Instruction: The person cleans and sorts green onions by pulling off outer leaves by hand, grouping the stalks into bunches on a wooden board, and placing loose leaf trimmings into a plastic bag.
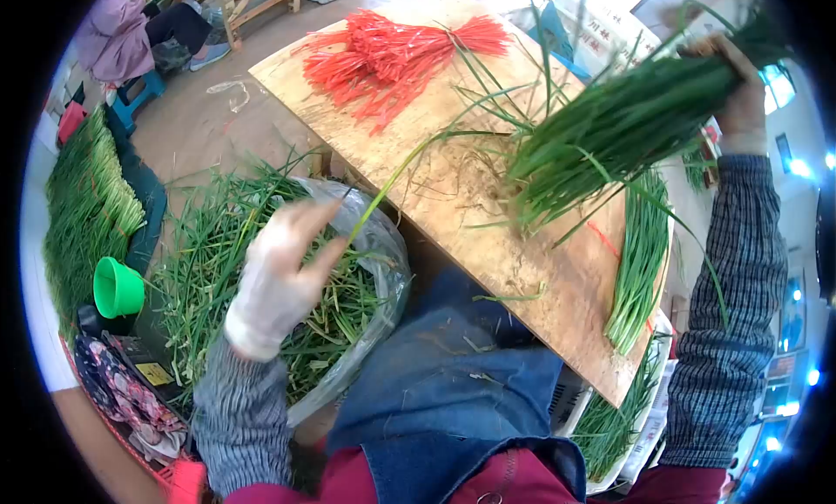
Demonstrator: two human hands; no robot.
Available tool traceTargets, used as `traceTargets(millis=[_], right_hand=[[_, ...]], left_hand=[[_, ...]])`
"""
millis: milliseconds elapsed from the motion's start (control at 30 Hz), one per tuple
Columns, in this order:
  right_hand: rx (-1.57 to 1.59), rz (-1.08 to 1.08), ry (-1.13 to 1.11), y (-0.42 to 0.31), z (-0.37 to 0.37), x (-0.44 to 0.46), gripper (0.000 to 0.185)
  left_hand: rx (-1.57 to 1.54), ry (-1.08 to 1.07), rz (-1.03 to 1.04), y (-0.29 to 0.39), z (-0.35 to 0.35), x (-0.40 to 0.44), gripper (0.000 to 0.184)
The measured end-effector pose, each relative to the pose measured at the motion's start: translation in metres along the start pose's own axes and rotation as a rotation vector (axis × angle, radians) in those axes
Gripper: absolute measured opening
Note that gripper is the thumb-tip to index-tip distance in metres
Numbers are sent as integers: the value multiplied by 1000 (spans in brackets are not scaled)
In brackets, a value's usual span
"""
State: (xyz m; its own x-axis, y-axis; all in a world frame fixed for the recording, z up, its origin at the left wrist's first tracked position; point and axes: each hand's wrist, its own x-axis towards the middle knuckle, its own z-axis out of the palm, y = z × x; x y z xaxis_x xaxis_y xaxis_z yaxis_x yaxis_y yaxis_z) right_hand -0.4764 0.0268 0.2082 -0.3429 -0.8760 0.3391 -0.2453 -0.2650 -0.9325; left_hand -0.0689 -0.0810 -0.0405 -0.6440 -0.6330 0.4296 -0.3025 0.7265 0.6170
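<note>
My right hand (736, 90) grips a thick bunch of green chives (618, 125), raised over the right side of the wooden board (522, 269), its leaves hanging down to the left. A white glove covers my left hand (283, 273), which is blurred by motion above the bag of loose leaves. Between its thumb and fingers a long yellowish chive leaf (383, 195) is pinched, stretching up towards the board. Another chive bundle (640, 269) lies along the board's right edge. Red plastic ties (401, 55) are heaped at the far end.
Below my left hand, a clear plastic bag (396, 277) holds loose leaves. Chives are piled (91, 208) at far left, near a green bowl (118, 288). A white crate (657, 399) with chives stands under the board's right corner. A seated person (113, 33) is at upper left.
</note>
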Motion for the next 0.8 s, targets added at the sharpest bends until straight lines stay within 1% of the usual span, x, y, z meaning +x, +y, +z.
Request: traceTargets(millis=[33, 67, 100, 133, 200, 267, 300, 333, 400, 433, 467, 500, 567, 600, 667, 700, 767, 800], right_hand=[[71, 6, -128, -2, -1, -4, 16], [51, -18, -128, -2, -1, -7, 16], [30, -43, -125, -2, -4, -9, 18], [-25, -88, -131, 1, -10, -11, 20], [-9, -81, -165, 0, -6, -13, 21], [20, -69, -217, 1, -6, -11, 21], [18, -73, -225, 0, -6, -9, 21], [19, -75, -229, 0, -5, -8, 21], [8, -77, -202, 3, -2, -9, 21], [13, -72, -172, 4, -1, -9, 21], [21, -67, -144, 6, 1, -9, 20], [30, -61, -118, 7, -1, -8, 19], [68, -39, -136, 8, -9, -4, 17], [86, -38, -137, 10, -11, -4, 16], [124, -33, -133, 11, -11, -3, 16], [98, -29, -97, 12, -13, -3, 15], [42, -26, -32, 11, -17, -1, 14], [108, 2, 18, 10, -17, 1, 22]], left_hand=[[-215, 87, 60, 12, 6, 25, 39], [-267, 142, 163, 34, 5, 54, 40], [-559, 246, 199, 47, 19, 84, 38], [-738, 248, 313, 64, 24, 114, 41], [-1119, 305, 345, 106, 39, 165, 46], [-1273, 402, 458, 142, 65, 205, 57], [-1549, 250, 511, 157, 80, 218, 69], [-1453, 147, 507, 154, 92, 227, 80], [-1350, -123, 366, 142, 127, 237, 94], [-1330, -285, 231, 129, 152, 237, 97], [-1220, -436, 227, 106, 194, 231, 98], [-1103, -582, 221, 86, 222, 225, 99], [-875, -722, 134, 66, 210, 189, 118], [-894, -814, 129, 60, 208, 179, 120], [-663, -783, 159, 66, 188, 163, 115], [-548, -770, 173, 68, 178, 155, 113], [-197, -594, 309, 65, 194, 143, 113], [-76, -568, 263, 70, 196, 140, 106]])
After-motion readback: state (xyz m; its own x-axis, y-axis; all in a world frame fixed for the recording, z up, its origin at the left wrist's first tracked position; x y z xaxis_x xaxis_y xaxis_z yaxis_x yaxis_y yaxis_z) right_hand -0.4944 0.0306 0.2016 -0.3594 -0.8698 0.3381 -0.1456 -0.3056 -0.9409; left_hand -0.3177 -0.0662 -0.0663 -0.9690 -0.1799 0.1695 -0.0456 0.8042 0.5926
